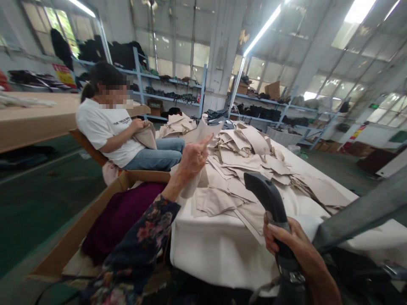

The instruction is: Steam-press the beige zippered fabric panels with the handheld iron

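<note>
Raised over the near left part of the table, my left hand point(194, 160) is closed on a beige fabric piece point(190, 186) that hangs below it, with one finger pointing out. On the right, my right hand point(288, 237) is wrapped round the handle of a black tool point(265, 190) with a curved, flat-ended nozzle. The nozzle end is above the near edge of many beige fabric pieces point(237, 161), which lie in loose, overlapping piles on the white-covered table point(222, 245).
An open cardboard box point(63, 237) with purple cloth point(124, 216) stands at the near left. Behind it a seated person point(111, 127) holds beige fabric. A grey metal post point(359, 216) slants across the right. Blue shelves point(173, 80) line the back.
</note>
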`<state>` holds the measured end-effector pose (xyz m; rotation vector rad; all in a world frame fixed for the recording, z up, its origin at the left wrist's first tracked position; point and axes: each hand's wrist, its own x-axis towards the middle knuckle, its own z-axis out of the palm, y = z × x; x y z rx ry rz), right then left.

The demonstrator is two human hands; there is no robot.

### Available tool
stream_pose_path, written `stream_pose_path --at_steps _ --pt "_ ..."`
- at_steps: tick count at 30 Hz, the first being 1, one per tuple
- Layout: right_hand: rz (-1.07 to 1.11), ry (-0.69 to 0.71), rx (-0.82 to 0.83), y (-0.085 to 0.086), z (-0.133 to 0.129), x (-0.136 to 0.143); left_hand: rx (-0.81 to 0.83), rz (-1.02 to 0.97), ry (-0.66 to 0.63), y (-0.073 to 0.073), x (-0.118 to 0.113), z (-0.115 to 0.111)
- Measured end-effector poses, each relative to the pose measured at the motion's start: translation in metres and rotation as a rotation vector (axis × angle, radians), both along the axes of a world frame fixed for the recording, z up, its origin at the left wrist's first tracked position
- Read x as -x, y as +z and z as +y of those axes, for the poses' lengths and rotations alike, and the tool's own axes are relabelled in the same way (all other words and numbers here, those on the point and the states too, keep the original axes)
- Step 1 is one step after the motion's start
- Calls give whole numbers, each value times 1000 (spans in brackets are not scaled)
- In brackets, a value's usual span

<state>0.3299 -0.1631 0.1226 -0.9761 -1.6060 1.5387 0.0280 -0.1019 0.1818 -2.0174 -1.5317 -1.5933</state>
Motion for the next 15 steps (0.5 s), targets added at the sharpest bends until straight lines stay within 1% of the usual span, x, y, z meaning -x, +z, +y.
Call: stream_pose_path --at_steps 1,2,3,5,7,9,11,13,15 --pt "18 -12 18 -1 -4 -5 70 89 -17 -5 -11 5" --pt "26 -20 30 -2 -8 -9 143 168 -31 -14 -21 10" --pt "27 -28 40 -3 -11 -13 217 235 -45 -27 -30 15" --pt "19 -33 60 -9 -19 -19 356 305 -80 -59 -45 23" --pt "18 -37 87 -17 -24 -24 482 296 -115 -95 -53 25" --pt "10 -35 111 -25 -28 -27 546 309 -128 -127 -57 18" --pt "-25 -36 124 -33 -29 -29 613 379 -124 -152 -60 5" --pt "-56 -36 137 -39 -27 -29 639 466 -91 -167 -64 -12" --pt "-65 -45 155 -43 -24 -28 620 545 -42 -176 -68 -28"
